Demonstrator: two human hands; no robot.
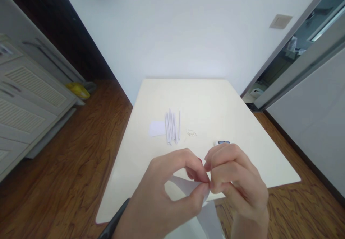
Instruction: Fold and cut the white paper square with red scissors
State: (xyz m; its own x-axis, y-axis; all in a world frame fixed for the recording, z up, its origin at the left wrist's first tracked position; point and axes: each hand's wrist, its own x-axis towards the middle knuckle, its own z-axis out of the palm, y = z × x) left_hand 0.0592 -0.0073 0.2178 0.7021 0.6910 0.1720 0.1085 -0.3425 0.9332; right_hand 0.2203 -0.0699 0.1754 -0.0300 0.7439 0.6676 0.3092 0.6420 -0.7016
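Note:
Both my hands are raised over the near edge of a cream table (242, 124). My left hand (164, 192) and my right hand (237, 178) pinch the same white sheet of paper (185, 188) between thumbs and fingertips, which meet at its upper corner. The sheet hangs down below the hands toward the bottom of the view. Farther back on the table lie several thin rolled white paper sticks (171, 127) side by side, with a small white paper square (157, 128) to their left.
Small white paper scraps (191, 132) lie right of the sticks. A small dark-topped object (223, 143) sits just behind my right hand. A dark strip (114, 221) shows at the bottom left. White cabinets (24, 102) stand left; a door opening (293, 56) is right.

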